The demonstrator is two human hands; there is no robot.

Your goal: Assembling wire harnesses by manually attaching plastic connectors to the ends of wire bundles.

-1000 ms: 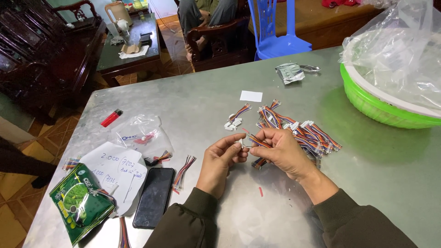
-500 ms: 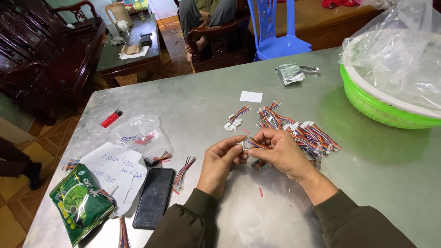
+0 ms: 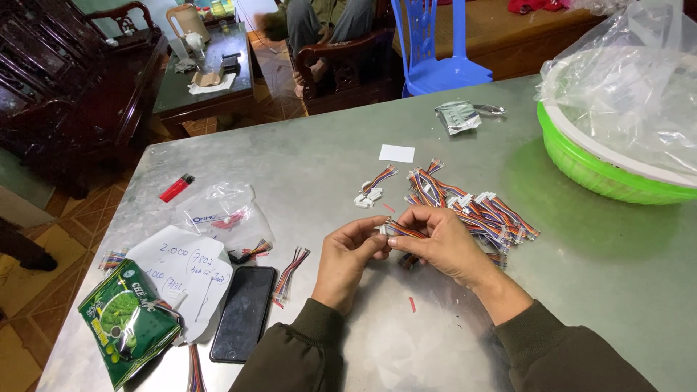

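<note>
Left hand (image 3: 348,258) and right hand (image 3: 439,243) pinching 1 wire connector (image 3: 398,230), green packet (image 3: 127,323) far left

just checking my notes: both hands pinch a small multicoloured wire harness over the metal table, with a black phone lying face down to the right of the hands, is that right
Not quite. The left hand and right hand do pinch a small multicoloured wire harness over the metal table, but the black phone lies to the left of the hands, not the right. The head view shows it.
</note>
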